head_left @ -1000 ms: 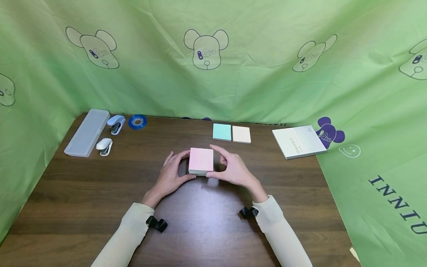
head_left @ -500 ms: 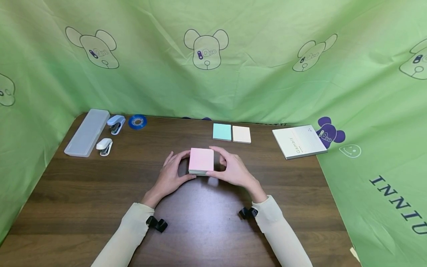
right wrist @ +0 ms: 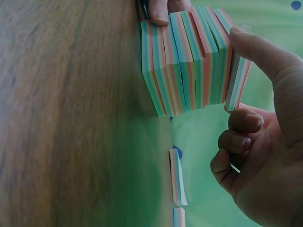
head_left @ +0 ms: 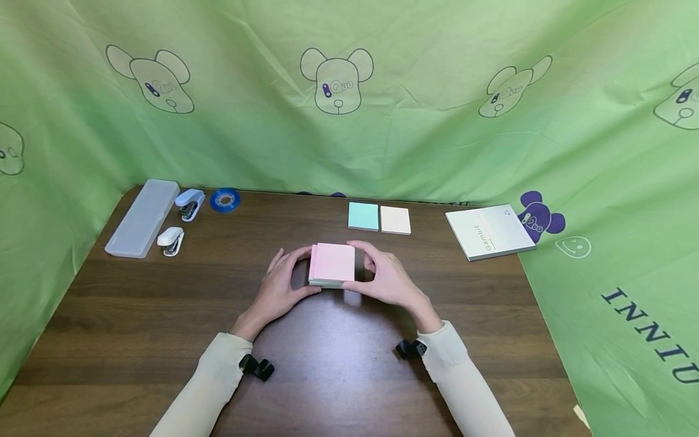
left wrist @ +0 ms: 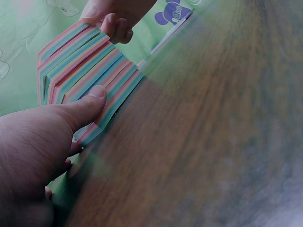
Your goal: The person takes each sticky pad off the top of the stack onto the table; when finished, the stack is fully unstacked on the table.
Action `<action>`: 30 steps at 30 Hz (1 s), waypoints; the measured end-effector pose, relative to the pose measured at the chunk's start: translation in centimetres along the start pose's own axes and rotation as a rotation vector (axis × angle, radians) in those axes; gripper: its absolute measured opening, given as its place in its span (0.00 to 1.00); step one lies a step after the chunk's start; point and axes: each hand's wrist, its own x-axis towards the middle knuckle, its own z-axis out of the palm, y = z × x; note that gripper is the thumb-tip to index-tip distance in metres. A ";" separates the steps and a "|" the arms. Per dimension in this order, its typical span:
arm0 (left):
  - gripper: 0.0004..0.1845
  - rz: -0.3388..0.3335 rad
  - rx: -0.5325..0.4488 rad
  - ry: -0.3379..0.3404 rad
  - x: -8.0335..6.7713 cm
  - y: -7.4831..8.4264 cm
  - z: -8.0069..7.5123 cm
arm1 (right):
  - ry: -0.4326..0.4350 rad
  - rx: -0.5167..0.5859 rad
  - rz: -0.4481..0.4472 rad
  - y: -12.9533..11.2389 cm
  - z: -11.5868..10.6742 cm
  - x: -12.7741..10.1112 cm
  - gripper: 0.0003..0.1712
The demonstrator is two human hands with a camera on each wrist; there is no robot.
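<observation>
A tall stack of sticky note pads (head_left: 326,284) stands on the table between the two hands, its sides striped in pink, yellow, green and blue in the wrist views. My left hand (head_left: 280,283) grips the lower stack (left wrist: 94,71) from the left, thumb on the near face. On top, the uppermost pink sticky note pad (head_left: 335,262) juts out to the right over the pad beneath. My right hand (head_left: 386,278) pinches this top pad (right wrist: 239,78) between thumb and index finger, the other fingers curled beside it.
A turquoise pad (head_left: 363,216) and a cream pad (head_left: 395,220) lie behind the stack. Far left are a translucent pencil case (head_left: 143,217), a blue stapler (head_left: 190,203), a white stapler (head_left: 172,240) and a blue tape roll (head_left: 225,199). A white book (head_left: 490,232) lies right.
The right hand has slid the top pink pad slightly to the right, baring a strip of the pink pad below along its left edge. The left hand has stayed still.
</observation>
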 end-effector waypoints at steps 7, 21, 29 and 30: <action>0.50 0.005 0.001 0.005 0.0 0.1 -0.1 | -0.015 -0.009 0.008 0.2 -0.3 -0.1 0.50; 0.50 0.010 -0.002 0.006 0.1 0.0 0.0 | -0.016 -0.046 0.049 -0.3 -0.5 0.0 0.50; 0.50 0.019 -0.004 0.013 0.1 0.0 0.0 | -0.029 -0.054 0.052 -0.2 -0.9 0.0 0.48; 0.50 0.019 -0.006 0.014 0.0 0.0 0.0 | -0.028 -0.047 0.048 -0.2 -0.9 0.1 0.47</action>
